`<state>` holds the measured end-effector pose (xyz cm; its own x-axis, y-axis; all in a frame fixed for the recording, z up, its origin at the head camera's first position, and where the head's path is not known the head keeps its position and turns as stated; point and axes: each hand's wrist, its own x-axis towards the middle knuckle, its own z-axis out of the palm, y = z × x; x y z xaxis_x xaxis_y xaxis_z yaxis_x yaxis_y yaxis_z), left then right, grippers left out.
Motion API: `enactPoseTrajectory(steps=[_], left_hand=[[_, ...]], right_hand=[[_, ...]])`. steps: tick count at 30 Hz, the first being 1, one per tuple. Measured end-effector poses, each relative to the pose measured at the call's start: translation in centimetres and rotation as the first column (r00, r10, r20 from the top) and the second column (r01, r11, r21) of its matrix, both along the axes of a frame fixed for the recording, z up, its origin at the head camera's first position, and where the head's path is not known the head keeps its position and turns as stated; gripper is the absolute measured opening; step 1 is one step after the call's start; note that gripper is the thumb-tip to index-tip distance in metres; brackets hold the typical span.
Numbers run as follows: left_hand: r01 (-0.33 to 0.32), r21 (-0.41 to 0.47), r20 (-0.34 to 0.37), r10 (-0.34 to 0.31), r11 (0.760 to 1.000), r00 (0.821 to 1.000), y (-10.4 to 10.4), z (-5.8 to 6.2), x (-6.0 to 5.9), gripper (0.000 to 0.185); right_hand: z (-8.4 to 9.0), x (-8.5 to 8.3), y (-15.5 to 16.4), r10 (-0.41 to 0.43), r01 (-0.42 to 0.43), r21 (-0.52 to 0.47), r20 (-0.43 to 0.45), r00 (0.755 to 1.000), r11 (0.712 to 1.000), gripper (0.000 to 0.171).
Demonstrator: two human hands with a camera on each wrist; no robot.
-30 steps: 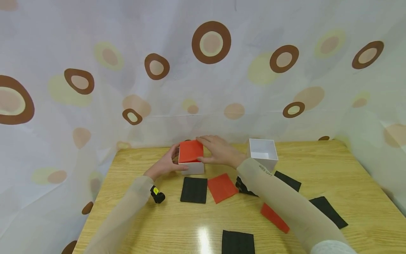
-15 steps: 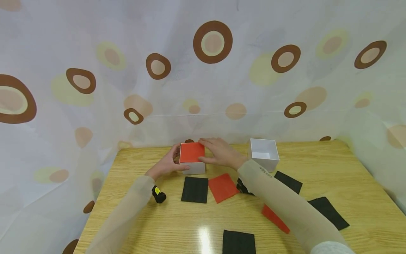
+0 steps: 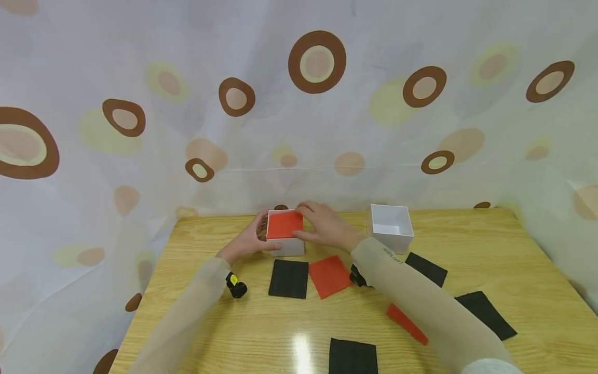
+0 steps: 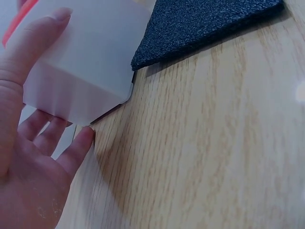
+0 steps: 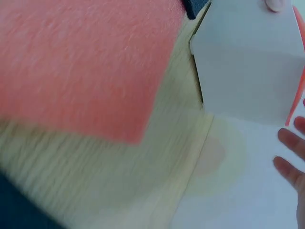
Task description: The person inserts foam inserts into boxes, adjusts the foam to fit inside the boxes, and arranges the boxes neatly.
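Note:
In the head view a white box (image 3: 287, 249) stands at the table's back, a square red foam sheet (image 3: 283, 225) lying in its top opening. My left hand (image 3: 245, 242) grips this box from the left, thumb along the front face and fingers round the far side. The left wrist view shows that thumb (image 4: 35, 40) flat on the box wall. From the right, my right hand (image 3: 327, 227) touches the red sheet with fingertips and thumb spread at the right rim. Several of its fingers (image 5: 289, 140) extend beside the red edge in the right wrist view.
An open white box (image 3: 394, 242) stands to the right. Flat foam squares lie around: a black one (image 3: 288, 279) and a red one (image 3: 329, 276) before the held box, more black ones (image 3: 353, 356) nearer and to the right. A red piece (image 3: 406, 324) shows partly under my right forearm.
The red sheet, raised and uneven at the box top a second ago, now sits lower, with white rim showing at the back and left. Both hands stay at the box.

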<state>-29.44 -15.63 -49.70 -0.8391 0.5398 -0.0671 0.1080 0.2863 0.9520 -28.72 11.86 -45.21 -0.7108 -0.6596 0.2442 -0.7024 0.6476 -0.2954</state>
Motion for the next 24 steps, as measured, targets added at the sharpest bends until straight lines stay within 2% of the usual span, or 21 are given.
enactPoseTrajectory(steps=[5,8,18,22,24], left_hand=[[-0.008,-0.002,0.006,0.008,1.000,1.000,-0.1,0.1,0.0,0.100],[-0.006,0.000,0.007,0.006,1.000,1.000,0.0,0.0,-0.1,0.102],[-0.008,0.000,-0.001,0.008,1.000,1.000,0.1,-0.3,-0.3,0.101],[-0.012,0.001,0.013,0.012,1.000,1.000,0.1,-0.4,-0.4,0.103],[-0.013,0.004,0.014,0.013,1.000,1.000,0.0,-0.4,-0.4,0.103]], right_hand=[[0.0,0.1,0.7,0.097,-0.103,-0.040,-0.126,0.987,0.994,0.035],[-0.3,0.2,0.8,0.126,-0.133,-0.029,-0.175,0.977,0.991,0.025],[-1.1,0.7,0.3,0.114,-0.123,-0.029,-0.208,0.971,0.992,0.027],[-1.4,0.6,0.5,0.137,-0.169,-0.085,-0.293,0.946,0.982,0.017],[-1.3,0.6,0.5,0.154,-0.196,-0.110,-0.310,0.938,0.974,0.012]])
